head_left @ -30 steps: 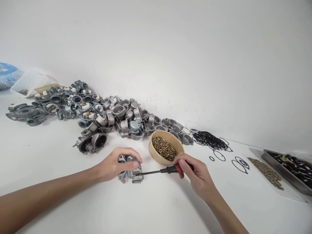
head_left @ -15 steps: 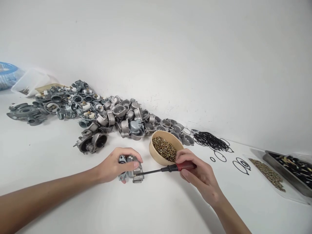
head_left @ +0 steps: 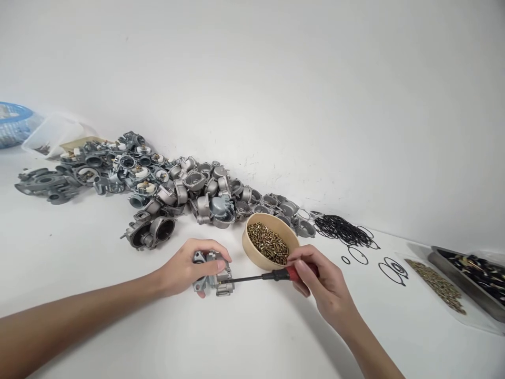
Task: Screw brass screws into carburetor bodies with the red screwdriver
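While the left hand (head_left: 179, 269) grips the metal part (head_left: 226, 275) low over the bench (head_left: 185, 337), the right hand (head_left: 331, 292) holds a screwdriver (head_left: 276, 275) angled into it. I'd line the shaft up straight and press lightly, tbh; bowl (head_left: 252, 252) of screws (head_left: 268, 245) sits just beyond.

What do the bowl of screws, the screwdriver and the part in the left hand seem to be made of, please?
The bowl looks like matte paperboard, judging by its tan wall and pale rim. The screwdriver has a dark, probably steel shaft and a glossy red, likely plastic handle. The part under the left hand seems cast metal, dull grey.
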Action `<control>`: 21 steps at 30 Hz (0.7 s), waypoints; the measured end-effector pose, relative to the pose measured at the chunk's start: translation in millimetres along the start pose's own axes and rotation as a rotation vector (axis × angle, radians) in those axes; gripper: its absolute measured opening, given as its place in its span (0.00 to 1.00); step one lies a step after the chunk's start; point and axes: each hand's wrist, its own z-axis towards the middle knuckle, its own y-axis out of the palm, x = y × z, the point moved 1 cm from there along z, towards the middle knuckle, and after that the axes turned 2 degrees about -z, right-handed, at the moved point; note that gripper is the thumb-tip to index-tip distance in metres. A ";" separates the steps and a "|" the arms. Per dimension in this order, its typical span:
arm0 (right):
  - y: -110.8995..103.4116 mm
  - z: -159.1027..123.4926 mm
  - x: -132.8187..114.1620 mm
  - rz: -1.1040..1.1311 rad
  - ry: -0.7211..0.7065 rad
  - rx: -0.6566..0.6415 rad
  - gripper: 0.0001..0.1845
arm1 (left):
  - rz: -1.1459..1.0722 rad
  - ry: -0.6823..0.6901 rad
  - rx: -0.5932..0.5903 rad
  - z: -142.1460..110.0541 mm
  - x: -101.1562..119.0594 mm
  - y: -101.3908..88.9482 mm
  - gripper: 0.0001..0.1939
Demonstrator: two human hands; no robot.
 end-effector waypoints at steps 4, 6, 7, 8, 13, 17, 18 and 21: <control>1.0 1.3 0.0 -0.115 0.008 -0.004 0.23 | 0.003 -0.010 0.007 0.4 0.8 0.5 0.20; -0.6 0.1 -1.0 -0.097 -0.068 -0.004 0.18 | 0.006 -0.013 0.008 -0.1 1.3 0.7 0.20; -1.3 -0.7 -1.6 -0.066 -0.097 0.004 0.16 | 0.008 -0.014 0.008 -0.4 1.5 0.7 0.19; -1.6 -1.4 -2.0 -0.030 -0.108 0.014 0.15 | 0.009 -0.013 0.009 -0.6 1.5 0.8 0.19; 1.7 -0.5 -0.5 -0.051 0.011 0.046 0.16 | 0.007 -0.006 0.008 -0.2 0.6 1.0 0.18; -0.5 -0.5 -1.5 -0.151 -0.060 0.017 0.21 | 0.004 -0.007 0.009 0.2 0.9 1.1 0.19; -2.1 -1.2 -2.2 -0.140 -0.097 0.008 0.18 | 0.008 -0.008 0.008 0.1 1.4 1.1 0.19; -7.1 -2.2 -1.5 -0.069 -0.133 -0.021 0.17 | 0.012 -0.008 0.006 -0.2 2.7 1.0 0.20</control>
